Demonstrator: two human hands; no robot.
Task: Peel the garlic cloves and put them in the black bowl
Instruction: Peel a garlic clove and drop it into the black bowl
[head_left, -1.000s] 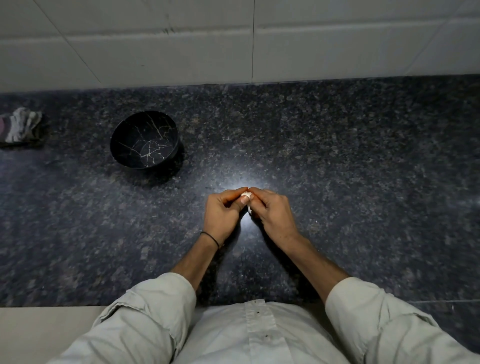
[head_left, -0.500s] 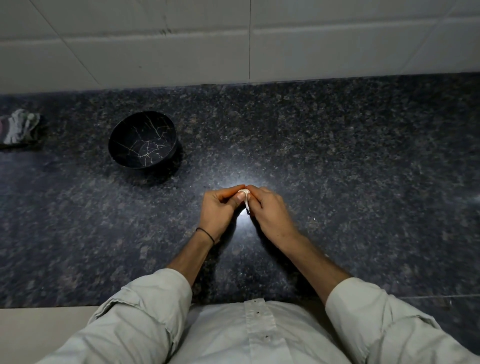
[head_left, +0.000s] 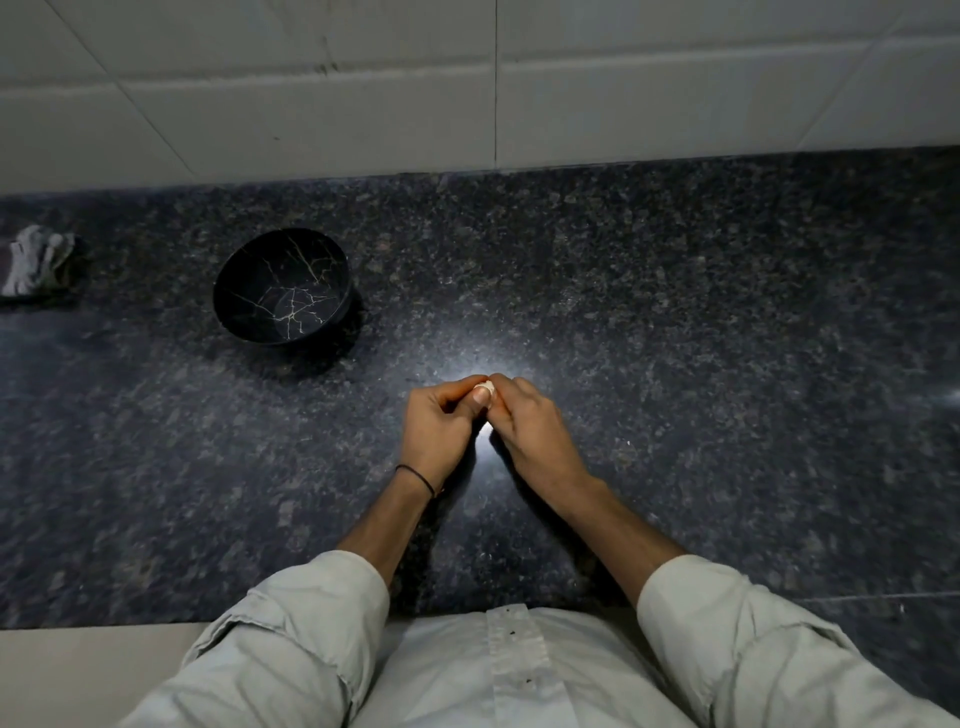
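At frame center, the left hand (head_left: 441, 421) and right hand (head_left: 535, 431) are both pinching one garlic clove (head_left: 487, 386) above the surface (head_left: 675, 364). Recommended: hold the left pinch firm — strip skin rightward. The black bowl (head_left: 291, 254) is sitting upper left.

Only a pale sliver of the garlic clove (head_left: 487, 386) shows. The rest is hidden between the pinching fingertips of the left hand (head_left: 441, 428) and the right hand (head_left: 532, 431), so how much skin it carries cannot be told. The other fingers of both hands curl under the knuckles, out of sight. A crumpled grey-white cloth (head_left: 34, 260) is cut off by the left edge and is too dim to identify. A tiny pale speck (head_left: 629, 443) on the countertop (head_left: 727, 364) — peel or crumb — is too small to tell. The sleeves (head_left: 291, 639) run off the bottom edge.
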